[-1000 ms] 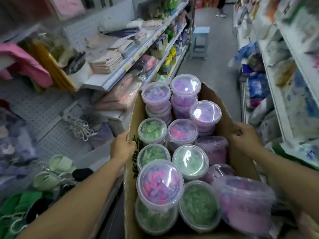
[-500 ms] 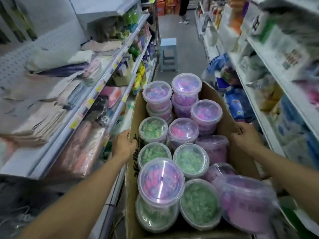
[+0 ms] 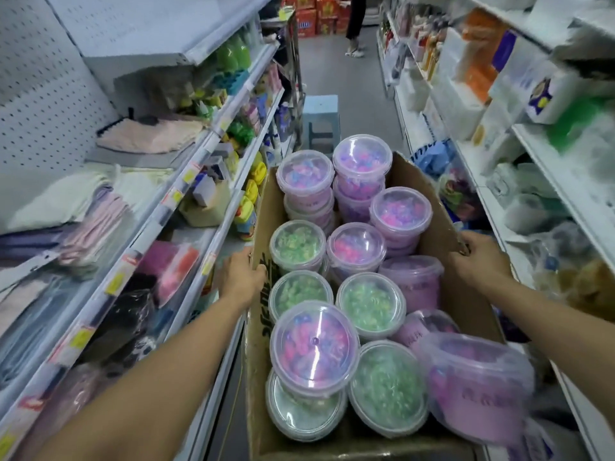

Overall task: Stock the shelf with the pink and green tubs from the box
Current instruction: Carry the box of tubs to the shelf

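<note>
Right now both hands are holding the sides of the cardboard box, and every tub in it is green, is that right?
Not quite. The left hand and right hand do grip the sides of the cardboard box, but the head view shows pink tubs in it alongside green tubs.

Aisle floor (image 3: 359, 84) open beyond stool (image 3: 321, 119)

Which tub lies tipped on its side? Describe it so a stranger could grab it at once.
Start at the cardboard box the person carries down the aisle. Go to its near right corner, below the right hand. There lies a pink tub, the only one tilted over with its wall facing up, while its neighbours stand with their clear lids up.
</note>
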